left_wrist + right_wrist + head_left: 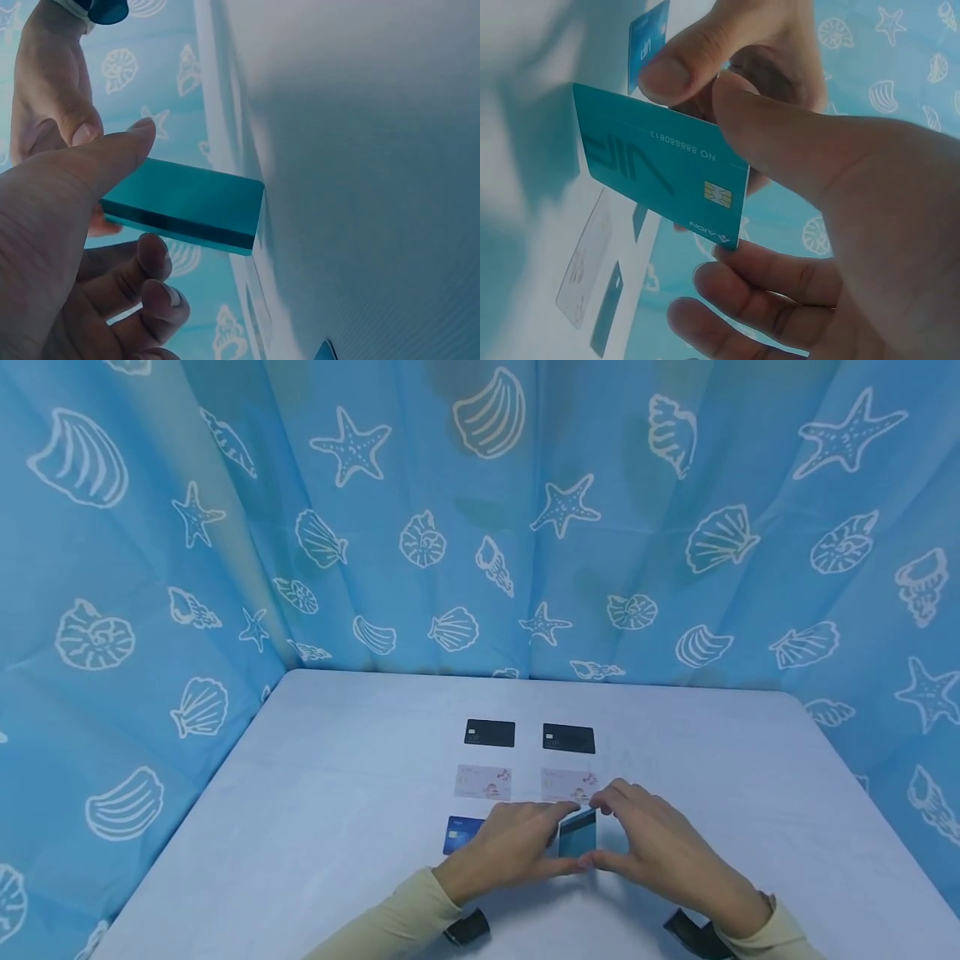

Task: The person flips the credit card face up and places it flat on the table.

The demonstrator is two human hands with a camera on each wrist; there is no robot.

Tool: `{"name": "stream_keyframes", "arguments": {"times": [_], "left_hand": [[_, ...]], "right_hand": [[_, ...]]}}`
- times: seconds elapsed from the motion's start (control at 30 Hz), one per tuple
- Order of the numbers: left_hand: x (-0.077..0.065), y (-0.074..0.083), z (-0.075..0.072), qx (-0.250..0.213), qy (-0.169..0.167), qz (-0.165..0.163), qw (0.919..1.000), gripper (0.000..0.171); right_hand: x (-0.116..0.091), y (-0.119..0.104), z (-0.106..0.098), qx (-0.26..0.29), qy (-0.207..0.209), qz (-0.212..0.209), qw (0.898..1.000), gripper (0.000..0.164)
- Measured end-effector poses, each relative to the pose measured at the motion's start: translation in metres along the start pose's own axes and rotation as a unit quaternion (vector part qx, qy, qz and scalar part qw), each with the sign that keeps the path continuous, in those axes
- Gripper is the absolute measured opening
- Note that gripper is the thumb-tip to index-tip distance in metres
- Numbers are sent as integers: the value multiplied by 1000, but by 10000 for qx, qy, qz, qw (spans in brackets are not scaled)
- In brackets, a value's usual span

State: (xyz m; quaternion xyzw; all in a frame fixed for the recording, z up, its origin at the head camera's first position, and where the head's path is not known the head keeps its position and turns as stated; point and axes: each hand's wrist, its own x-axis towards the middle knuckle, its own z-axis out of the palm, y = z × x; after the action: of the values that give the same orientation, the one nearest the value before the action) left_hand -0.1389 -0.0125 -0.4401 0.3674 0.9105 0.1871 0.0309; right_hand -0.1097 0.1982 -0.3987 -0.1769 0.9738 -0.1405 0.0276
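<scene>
A teal bank card [577, 839] is held on a slant above the table, between both hands. Its chip, a number and large dark letters show in the right wrist view; a dark stripe crosses its back in the left wrist view. My right hand [660, 852] pinches the long edges of the card [664, 161] near the chip end, thumb on one edge and fingertip at the other. My left hand [517, 843] has thumb and forefinger at opposite long edges of the card [191, 202], its other fingers loosely bent. A blue card [460, 833] lies partly behind the left hand.
On the white table [337, 760] lie two black cards, left [490, 733] and right [568, 738]. Below them are two pale pink cards, left [483, 782] and right [568, 784], the right one partly covered by fingers. A blue shell-print curtain [420, 585] hangs behind the table.
</scene>
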Motion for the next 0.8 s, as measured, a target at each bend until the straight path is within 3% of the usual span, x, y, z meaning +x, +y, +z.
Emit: {"name": "stream_keyframes", "arguments": {"times": [0.23,0.57,0.8], "left_hand": [[0,3,-1,-216,-92,8,9997,71],[0,0,1,-309,-63,68,9995,71],[2,-3,4,-419,-87,-64,9991,66]], "right_hand": [[-3,-4,2,307,57,131,9994,68],[-4,-6,3,342,183,-11,9992,67],[-3,-5,0,376,78,21,9993,83]]}}
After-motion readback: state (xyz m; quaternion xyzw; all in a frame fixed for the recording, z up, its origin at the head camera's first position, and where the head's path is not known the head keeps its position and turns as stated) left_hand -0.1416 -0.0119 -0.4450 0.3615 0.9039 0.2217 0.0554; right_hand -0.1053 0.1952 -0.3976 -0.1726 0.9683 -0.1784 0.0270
